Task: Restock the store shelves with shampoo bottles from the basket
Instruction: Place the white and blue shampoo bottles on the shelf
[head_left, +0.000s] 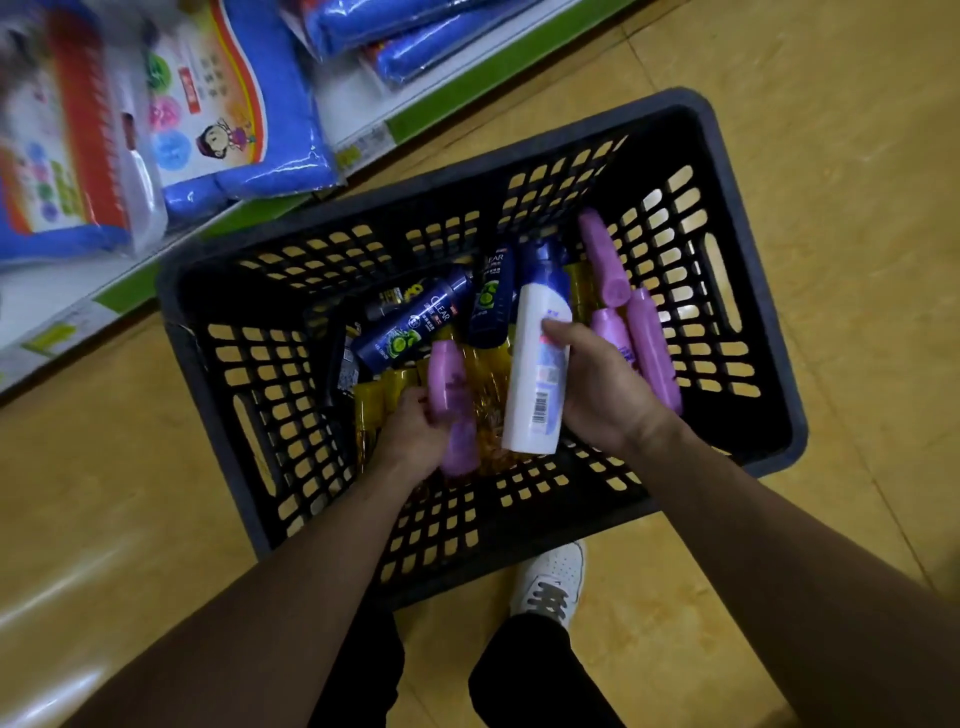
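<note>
Tan floor carries our black basket (727, 135); left hand (415, 434) grips a seemingly purple bottle (452, 410), right hand (602, 389) a white shampoo bottle (537, 374).

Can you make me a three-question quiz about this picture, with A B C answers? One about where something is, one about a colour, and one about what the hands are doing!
1. Where is the basket?
A. On a shelf
B. On the floor
C. On a cart

2. What colour is the bottle in the left hand?
A. Purple
B. Green
C. Red

3. What is the right hand doing?
A. Hanging empty
B. Holding a white bottle
C. Pushing the basket

Answers:
1 B, the basket sits on the tan floor beside the shelf.
2 A, the purple bottle is in its fingers.
3 B, its fingers wrap the white bottle with the blue cap.
</note>
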